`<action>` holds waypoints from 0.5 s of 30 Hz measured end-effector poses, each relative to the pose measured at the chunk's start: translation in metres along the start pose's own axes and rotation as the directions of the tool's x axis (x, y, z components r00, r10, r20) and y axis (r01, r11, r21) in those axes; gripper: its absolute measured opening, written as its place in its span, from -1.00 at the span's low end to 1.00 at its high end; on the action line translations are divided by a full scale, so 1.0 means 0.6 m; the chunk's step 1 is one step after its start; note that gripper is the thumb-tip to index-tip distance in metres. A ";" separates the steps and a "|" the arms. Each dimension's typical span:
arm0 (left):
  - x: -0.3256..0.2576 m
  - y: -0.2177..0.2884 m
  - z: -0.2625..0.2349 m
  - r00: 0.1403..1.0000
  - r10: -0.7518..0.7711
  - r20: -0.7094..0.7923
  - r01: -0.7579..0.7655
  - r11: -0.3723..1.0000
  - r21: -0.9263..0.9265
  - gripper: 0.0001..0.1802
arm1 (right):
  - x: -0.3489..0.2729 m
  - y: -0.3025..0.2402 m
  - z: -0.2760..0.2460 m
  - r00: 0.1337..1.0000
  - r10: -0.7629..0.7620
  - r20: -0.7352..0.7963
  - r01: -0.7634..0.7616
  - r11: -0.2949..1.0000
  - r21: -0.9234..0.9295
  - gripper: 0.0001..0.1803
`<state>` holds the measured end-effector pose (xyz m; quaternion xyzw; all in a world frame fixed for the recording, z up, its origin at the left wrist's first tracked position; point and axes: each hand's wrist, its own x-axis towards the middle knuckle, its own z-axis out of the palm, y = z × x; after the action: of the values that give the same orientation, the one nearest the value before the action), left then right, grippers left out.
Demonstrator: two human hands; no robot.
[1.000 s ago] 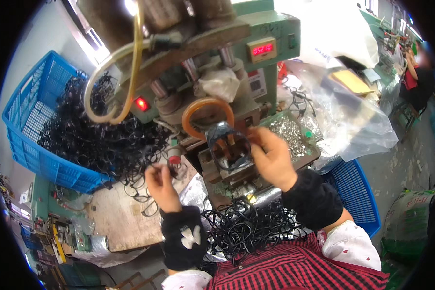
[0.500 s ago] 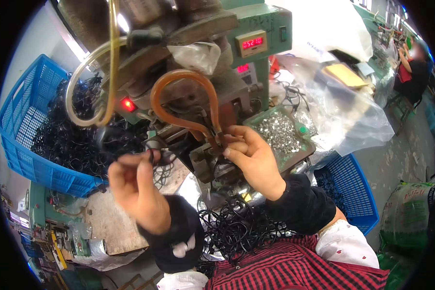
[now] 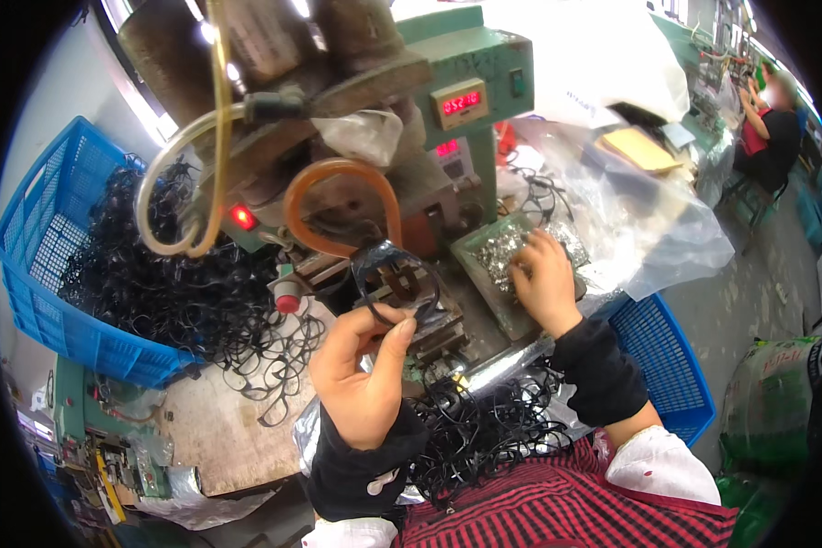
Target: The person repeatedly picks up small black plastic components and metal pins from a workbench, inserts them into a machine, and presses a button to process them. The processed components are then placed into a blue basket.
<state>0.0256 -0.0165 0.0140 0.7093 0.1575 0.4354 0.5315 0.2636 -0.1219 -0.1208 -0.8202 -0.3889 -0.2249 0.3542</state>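
Pinched between thumb and fingers, a thin black band loop is held by my left hand in front of the machine's metal fixture. The loop stands up from my fingertips, its far part under an orange tube. My right hand is over a green tray of small shiny metal pieces. Its fingers are bent and drawn together at the pieces; whatever lies between the fingertips is too small to make out. A heap of black bands rests close to my body, below both hands.
The green press carries an orange tube and a red button. A blue basket full of black bands stands left, another blue basket right. Clear plastic bags lie behind the tray. A person sits far right.
My right hand has left the machine's fixture and moved right to the tray of metal pieces. My left hand has come right, bringing a black band loop before the fixture.
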 end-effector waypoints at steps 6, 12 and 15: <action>-0.008 -0.014 -0.003 0.995 0.091 0.027 -0.093 0.992 0.083 -0.86 | 0.008 0.009 0.000 0.987 0.154 0.051 -0.161 0.967 0.199 -0.88; -0.027 -0.011 -0.007 0.990 0.131 0.047 -0.137 0.981 0.139 -0.76 | 0.011 0.023 0.000 0.991 0.136 0.012 -0.135 0.961 0.242 -0.82; -0.065 0.013 -0.050 0.967 0.246 -0.066 -0.201 0.897 0.393 -0.82 | 0.000 0.022 0.000 0.970 0.239 0.041 -0.238 0.909 0.342 -0.82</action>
<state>-0.0223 -0.0281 0.0052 0.7869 0.1868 0.4940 0.3193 0.2743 -0.1278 -0.1265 -0.7868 -0.3186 -0.1093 0.5172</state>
